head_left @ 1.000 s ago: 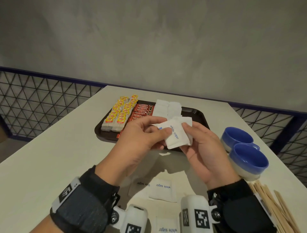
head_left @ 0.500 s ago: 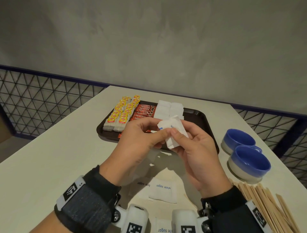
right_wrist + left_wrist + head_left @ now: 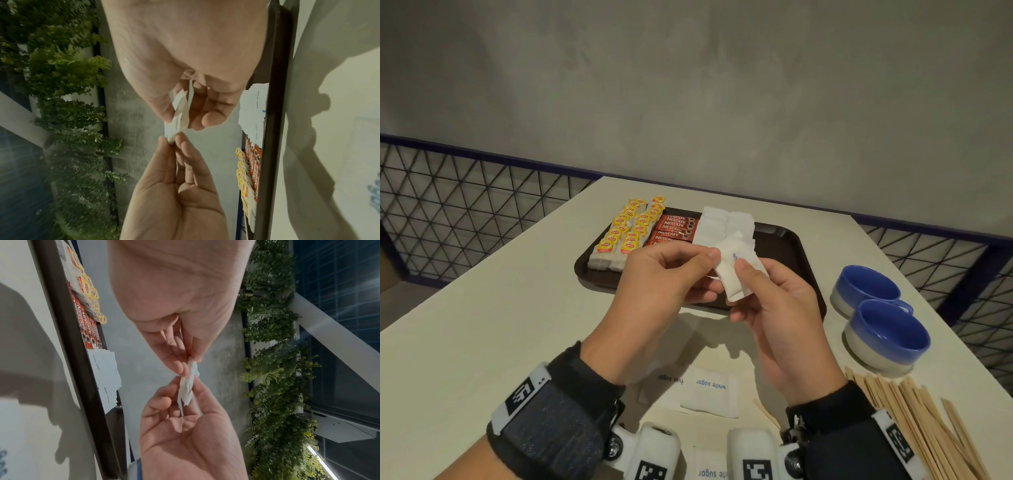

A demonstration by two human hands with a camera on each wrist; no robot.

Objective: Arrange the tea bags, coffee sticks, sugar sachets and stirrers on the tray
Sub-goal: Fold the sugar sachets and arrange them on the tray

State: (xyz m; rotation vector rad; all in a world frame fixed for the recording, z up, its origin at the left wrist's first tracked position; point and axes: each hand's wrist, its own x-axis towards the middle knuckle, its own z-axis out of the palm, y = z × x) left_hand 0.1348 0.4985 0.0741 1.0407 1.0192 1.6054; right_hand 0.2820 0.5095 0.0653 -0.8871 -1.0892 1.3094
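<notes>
Both hands hold a small stack of white sugar sachets (image 3: 736, 277) in the air above the near edge of the dark tray (image 3: 804, 260). My left hand (image 3: 671, 274) pinches the stack's left edge (image 3: 190, 368); my right hand (image 3: 774, 301) pinches it between thumb and fingers (image 3: 179, 116). On the tray lie yellow-tagged tea bags (image 3: 630, 233), red coffee sticks (image 3: 674, 229) and white sugar sachets (image 3: 722, 222). More sugar sachets (image 3: 709, 394) lie on the table near my wrists. Wooden stirrers (image 3: 921, 428) lie on the table at the right.
Two blue-and-white cups (image 3: 887, 335) stand on the table to the right of the tray. The table's left edge (image 3: 482, 267) runs along a black wire fence (image 3: 448, 205). A grey wall stands behind the table.
The sachets, spread flat between both hands a second ago, are now gathered into a tighter stack. My right thumb has come over the top of it. The head view has shifted slightly.
</notes>
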